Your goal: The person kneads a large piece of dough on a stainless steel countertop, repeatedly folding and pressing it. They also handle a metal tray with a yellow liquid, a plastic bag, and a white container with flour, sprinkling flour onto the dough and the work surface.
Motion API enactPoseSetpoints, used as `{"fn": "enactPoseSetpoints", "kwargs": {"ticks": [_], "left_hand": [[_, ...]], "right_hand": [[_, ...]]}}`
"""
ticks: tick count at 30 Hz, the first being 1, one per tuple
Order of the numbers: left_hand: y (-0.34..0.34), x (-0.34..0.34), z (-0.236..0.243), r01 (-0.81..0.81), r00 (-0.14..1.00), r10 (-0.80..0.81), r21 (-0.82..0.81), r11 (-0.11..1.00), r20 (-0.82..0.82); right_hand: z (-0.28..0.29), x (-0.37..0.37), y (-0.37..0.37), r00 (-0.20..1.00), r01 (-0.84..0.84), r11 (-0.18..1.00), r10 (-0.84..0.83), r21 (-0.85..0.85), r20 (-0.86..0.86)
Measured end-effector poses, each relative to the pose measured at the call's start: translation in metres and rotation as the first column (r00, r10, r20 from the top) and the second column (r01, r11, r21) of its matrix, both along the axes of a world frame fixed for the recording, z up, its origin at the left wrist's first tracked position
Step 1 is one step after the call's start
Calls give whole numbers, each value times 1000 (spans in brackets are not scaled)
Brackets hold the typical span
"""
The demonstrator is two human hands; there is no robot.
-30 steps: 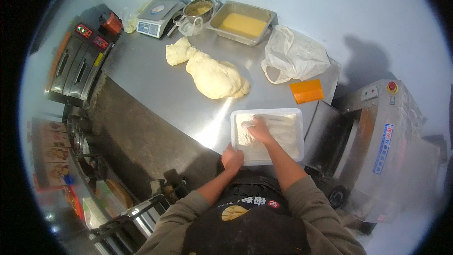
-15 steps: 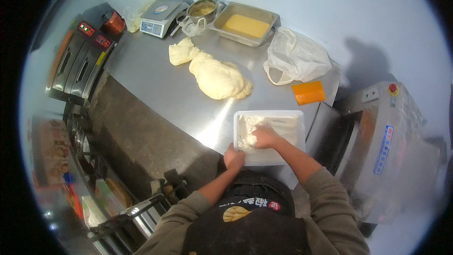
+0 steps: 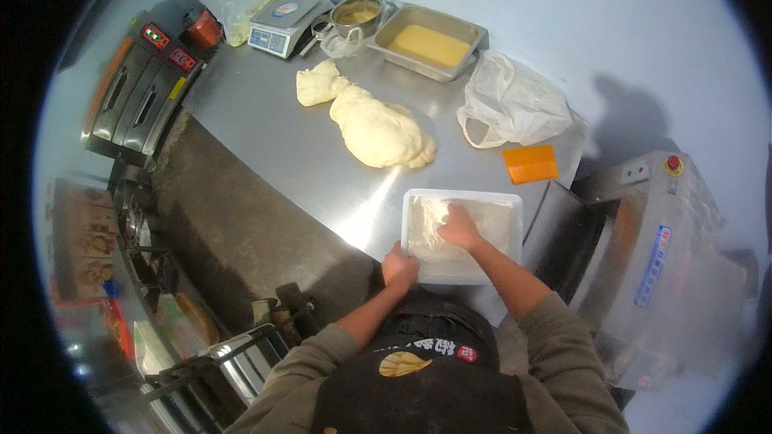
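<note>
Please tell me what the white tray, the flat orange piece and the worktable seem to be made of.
White tray: probably smooth plastic, given its pale, rounded rim. 
Flat orange piece: likely plastic too, going by its even, bright colour. 
Worktable: looks like stainless steel with a satin finish, as its grey top throws back a bright streak.

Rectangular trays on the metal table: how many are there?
2: the white tray under the right hand, and the metal tray of yellow contents near the wall.
</note>
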State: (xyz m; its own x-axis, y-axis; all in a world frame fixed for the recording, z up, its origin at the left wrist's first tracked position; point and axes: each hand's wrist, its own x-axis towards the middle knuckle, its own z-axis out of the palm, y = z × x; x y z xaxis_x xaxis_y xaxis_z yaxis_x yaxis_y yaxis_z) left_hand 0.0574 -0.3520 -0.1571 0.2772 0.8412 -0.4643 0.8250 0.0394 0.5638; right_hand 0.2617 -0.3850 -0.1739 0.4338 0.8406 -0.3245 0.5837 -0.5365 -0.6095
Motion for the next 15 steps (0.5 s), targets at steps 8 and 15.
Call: {"fn": "enactPoseSetpoints", "kwargs": {"ticks": [8,15], "left_hand": [[23,8,6,86,994,-83,41,995,-72],[28,12,11,57,995,-53,47,997,-79]], "right_hand": [[-15,-32,47,990,86,991,-74,106,-118],[-2,-30,28,970,-219,976,217,-5,-108]]}}
